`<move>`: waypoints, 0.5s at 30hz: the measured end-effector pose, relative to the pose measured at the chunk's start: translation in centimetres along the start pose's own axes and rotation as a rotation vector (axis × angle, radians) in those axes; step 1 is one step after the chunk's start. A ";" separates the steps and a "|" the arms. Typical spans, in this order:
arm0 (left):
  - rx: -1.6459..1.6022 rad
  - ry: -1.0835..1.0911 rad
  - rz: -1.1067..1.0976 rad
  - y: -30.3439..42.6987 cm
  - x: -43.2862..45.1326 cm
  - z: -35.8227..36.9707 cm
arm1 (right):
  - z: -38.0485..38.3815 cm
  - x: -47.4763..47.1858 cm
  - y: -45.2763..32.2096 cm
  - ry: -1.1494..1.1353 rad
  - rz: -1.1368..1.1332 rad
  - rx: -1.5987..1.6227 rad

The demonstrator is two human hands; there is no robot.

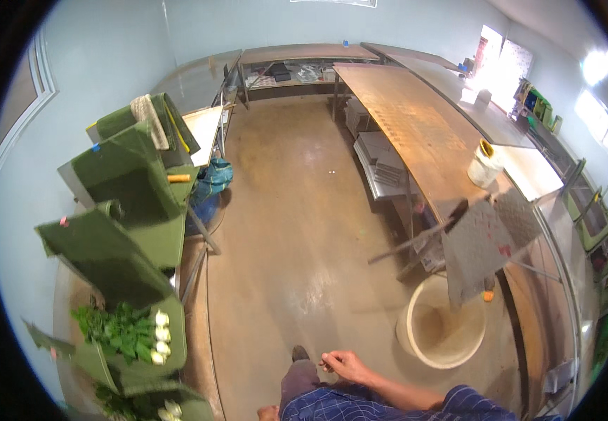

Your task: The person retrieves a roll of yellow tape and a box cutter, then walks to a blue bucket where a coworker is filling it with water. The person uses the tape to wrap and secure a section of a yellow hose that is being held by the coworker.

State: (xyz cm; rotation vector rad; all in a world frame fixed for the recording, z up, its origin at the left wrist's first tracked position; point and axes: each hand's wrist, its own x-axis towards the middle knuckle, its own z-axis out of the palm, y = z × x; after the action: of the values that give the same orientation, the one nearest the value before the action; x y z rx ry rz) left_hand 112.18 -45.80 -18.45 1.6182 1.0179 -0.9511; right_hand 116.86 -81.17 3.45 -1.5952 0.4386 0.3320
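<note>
My right hand [345, 364] hangs in front of my body over the bare floor. Its fingers are loosely curled in, and nothing shows in them. Only a small part of my left hand [268, 413] appears at the bottom edge; its fingers are cut off from view. To my left, white roses [161, 337] with green leaves lie in a green fabric holder [146, 366]. A second bunch of white flowers [170, 410] sits lower in another holder. Neither hand touches the flowers. A large pale bin [414, 337] stands on the floor to the right of my right hand.
Several green fabric holders [125, 173] line the left side. A long wooden table [404, 116] runs along the right, bearing a white bucket [485, 167]. A grey board [472, 247] juts above the bin. Flat stacked material [380, 158] fills the shelf underneath. The brown floor [283, 210] lies between.
</note>
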 end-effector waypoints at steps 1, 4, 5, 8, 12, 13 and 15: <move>-0.003 0.018 0.004 4.1 1.4 -0.7 | -0.1 2.1 -1.5 0.013 0.009 0.003; 0.025 -0.031 0.141 19.7 4.9 -0.3 | -1.3 8.1 -5.3 0.060 0.070 0.075; 0.007 -0.064 0.209 25.7 4.4 1.4 | -2.3 10.3 -5.8 0.094 0.095 0.131; -0.020 -0.078 0.376 42.0 4.7 4.5 | -4.6 18.3 -8.1 0.183 0.121 0.269; 0.021 -0.096 0.433 54.8 10.9 9.4 | -9.8 31.0 -10.5 0.244 0.073 0.361; 0.062 -0.182 0.370 56.5 13.5 9.3 | -11.1 34.3 -11.8 0.261 0.068 0.375; 0.000 -0.294 0.249 59.2 18.3 10.4 | -15.2 42.4 -15.0 0.273 0.028 0.364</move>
State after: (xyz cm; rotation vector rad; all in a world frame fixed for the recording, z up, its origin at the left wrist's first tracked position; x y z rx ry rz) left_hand 172.46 -63.60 -19.04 1.5091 0.6015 -0.9814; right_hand 160.51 -98.99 -1.96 -1.2801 0.6904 0.0481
